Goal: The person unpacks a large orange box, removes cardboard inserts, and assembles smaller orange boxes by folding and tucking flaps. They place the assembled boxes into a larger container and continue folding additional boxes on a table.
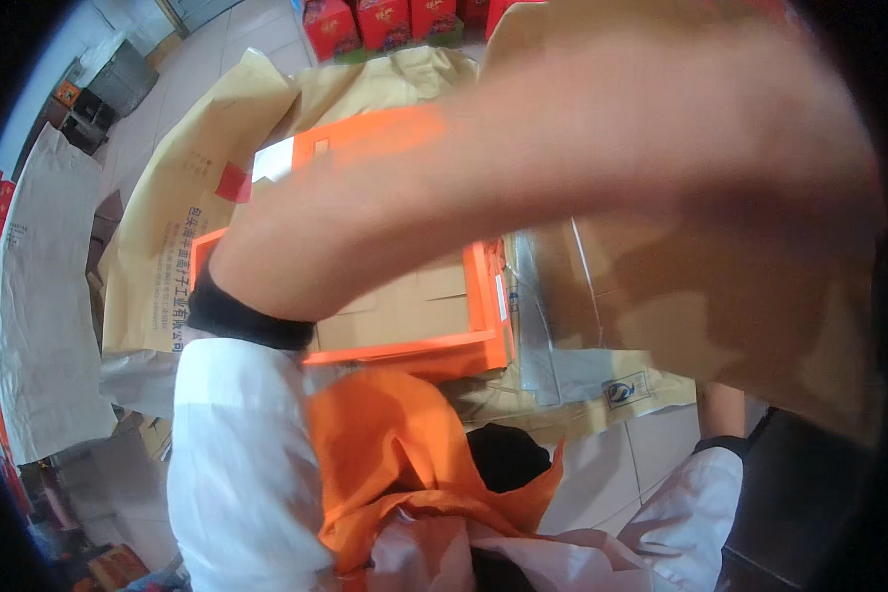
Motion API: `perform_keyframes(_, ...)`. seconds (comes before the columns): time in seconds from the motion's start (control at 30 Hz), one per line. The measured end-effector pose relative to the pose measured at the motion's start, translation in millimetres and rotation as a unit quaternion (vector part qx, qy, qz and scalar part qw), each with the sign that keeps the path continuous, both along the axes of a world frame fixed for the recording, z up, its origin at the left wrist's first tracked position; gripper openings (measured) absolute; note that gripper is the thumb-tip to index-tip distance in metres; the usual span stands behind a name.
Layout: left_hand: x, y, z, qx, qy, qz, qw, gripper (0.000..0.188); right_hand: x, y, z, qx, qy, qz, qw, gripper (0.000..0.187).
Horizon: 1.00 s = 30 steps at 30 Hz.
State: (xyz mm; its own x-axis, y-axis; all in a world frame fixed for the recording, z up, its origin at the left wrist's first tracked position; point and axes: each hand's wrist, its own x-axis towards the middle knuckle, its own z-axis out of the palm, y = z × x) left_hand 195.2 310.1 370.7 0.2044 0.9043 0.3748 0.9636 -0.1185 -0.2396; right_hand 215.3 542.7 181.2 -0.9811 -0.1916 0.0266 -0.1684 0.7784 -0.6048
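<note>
At the paper sacking's [143, 232] right edge, I see the cardboard sheet [730, 311] below my blurred left hand [760, 109], hiding my right hand; I can't tell either grip.

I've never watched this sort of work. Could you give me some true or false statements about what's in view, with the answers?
1. The person's left forearm stretches across above an orange-rimmed box. True.
2. The visible inside of that box is blue. False: it is brown.
3. Tan paper shows around the box. True.
4. The person's right hand is in plain view. False: a large brown sheet hides it.
5. Red boxes stand at the top of the view. True.
6. Both sleeves are green. False: they are white, with black cuffs.
</note>
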Motion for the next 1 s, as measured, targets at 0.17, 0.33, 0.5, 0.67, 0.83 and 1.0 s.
perform_keyframes(0.17, -39.6, -105.1, 27.3, 0.126, -0.018, 0.15, 0.981, 0.026, -2.5, 21.7, -1.2, -0.013, -0.037, -0.021, 0.999, 0.079)
perform_keyframes(0.33, -64.4, -227.1, 51.3, 0.271, -0.028, 0.306, 0.912, 0.026, -6.2, 23.6, 10.8, 0.104, 0.008, -0.082, 0.991, 0.084)
perform_keyframes(0.5, -74.3, -347.1, 64.5, 0.406, -0.05, 0.382, 0.829, 0.027, -13.5, 23.1, 9.8, 0.011, -0.031, -0.153, 0.988, 0.092)
perform_keyframes(0.67, -77.2, -420.2, 35.7, 0.494, -0.045, 0.432, 0.753, 0.028, -40.3, 24.6, 23.0, 0.006, 0.011, -0.144, 0.99, 0.089)
perform_keyframes(0.83, -64.2, -401.5, -19.8, 0.664, -0.403, 0.272, 0.568, 0.021, -104.1, 25.4, 41.4, -0.01, 0.058, -0.121, 0.991, 0.087)
perform_keyframes(1.0, -82.2, -414.5, -63.2, 0.651, -0.507, 0.26, 0.501, 0.013, -180.4, 51.9, 75.1, 0.012, 0.158, -0.14, 0.977, 0.064)
